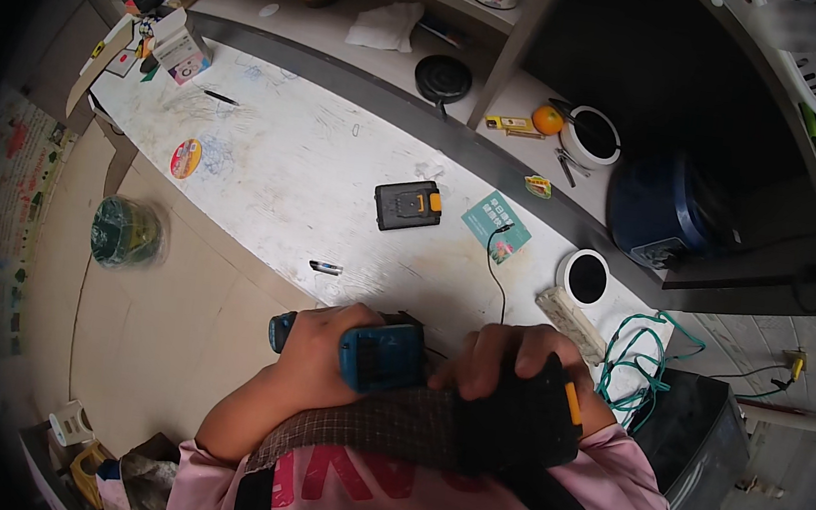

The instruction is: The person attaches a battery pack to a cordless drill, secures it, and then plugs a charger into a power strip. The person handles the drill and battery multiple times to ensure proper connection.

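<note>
My left hand (313, 340) is closed around a blue-and-black cordless power tool (381, 358), held close in front of my body. Most of the tool is hidden by the hand, so its exact kind does not show. Just to the right, my right hand (512, 358) grips a black battery pack (522, 419) with an orange latch along one side. The two held things are near each other; whether they touch I cannot tell. A second black battery pack (406, 207) with an orange latch lies on the white table (277, 170) beyond my hands.
On the table are a thin black cable (498, 275) over a green card (494, 225), a small pen-like item (326, 268), a black pen (222, 98) and a white box (182, 48). A green cord (632, 361) coils at the right. A bin (125, 235) stands left on the floor.
</note>
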Demonstrator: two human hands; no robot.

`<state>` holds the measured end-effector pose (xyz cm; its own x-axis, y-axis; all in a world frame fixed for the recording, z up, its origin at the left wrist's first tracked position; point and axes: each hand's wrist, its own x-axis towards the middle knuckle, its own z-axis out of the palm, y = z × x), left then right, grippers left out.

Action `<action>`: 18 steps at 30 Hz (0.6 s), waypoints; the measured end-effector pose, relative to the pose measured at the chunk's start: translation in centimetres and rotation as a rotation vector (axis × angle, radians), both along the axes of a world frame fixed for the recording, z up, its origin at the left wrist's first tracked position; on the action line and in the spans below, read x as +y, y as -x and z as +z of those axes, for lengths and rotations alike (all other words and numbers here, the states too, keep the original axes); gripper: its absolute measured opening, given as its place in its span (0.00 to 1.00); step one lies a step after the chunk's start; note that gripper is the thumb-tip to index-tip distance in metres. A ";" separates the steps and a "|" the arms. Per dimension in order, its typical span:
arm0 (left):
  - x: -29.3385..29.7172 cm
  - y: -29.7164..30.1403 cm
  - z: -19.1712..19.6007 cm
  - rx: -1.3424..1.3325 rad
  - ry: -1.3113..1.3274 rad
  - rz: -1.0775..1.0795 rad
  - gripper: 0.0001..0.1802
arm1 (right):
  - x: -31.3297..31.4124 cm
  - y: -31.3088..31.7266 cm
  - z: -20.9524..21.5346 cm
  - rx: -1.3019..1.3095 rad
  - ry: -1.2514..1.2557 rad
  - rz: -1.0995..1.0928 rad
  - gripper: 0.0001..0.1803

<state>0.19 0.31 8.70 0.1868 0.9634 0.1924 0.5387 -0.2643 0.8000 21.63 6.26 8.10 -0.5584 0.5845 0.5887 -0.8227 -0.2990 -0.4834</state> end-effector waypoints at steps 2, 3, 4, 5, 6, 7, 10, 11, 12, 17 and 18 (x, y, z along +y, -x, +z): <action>-0.1 -0.1 0.1 0.002 0.003 0.000 0.19 | 0.1 0.4 -0.6 0.091 -0.002 0.084 0.36; -0.1 -0.1 0.1 0.003 0.005 -0.001 0.19 | 0.2 0.4 -0.9 0.108 0.000 0.133 0.37; -0.1 -0.1 0.2 0.004 0.008 -0.005 0.19 | 0.5 0.5 -1.1 0.122 0.001 0.179 0.38; -0.1 -0.1 0.3 0.006 0.011 -0.010 0.18 | 0.8 0.5 -1.3 0.108 0.005 0.231 0.39; -0.1 -0.1 0.4 0.006 0.014 -0.017 0.18 | -0.1 -0.1 -0.8 0.018 0.116 0.181 0.41; 0.0 0.0 0.4 0.021 0.017 -0.009 0.18 | -0.9 -0.5 -0.4 -0.065 0.228 0.133 0.44; -0.1 0.0 0.3 0.062 0.035 0.011 0.18 | -0.7 -1.7 1.1 -0.434 0.277 -0.001 0.45; -0.2 0.1 0.3 0.079 0.046 0.019 0.18 | -0.4 -1.9 1.7 -0.525 0.288 -0.048 0.43; -0.2 0.2 0.2 0.096 0.056 0.027 0.18 | -0.1 -1.6 1.9 -0.511 0.283 -0.153 0.36; -0.8 0.7 -0.6 0.065 0.138 0.111 0.20 | 1.4 -1.2 2.2 -0.791 0.339 -0.400 0.21; -0.7 0.7 -0.4 0.067 0.137 0.108 0.20 | 1.6 -1.0 1.9 -0.826 0.309 -0.427 0.20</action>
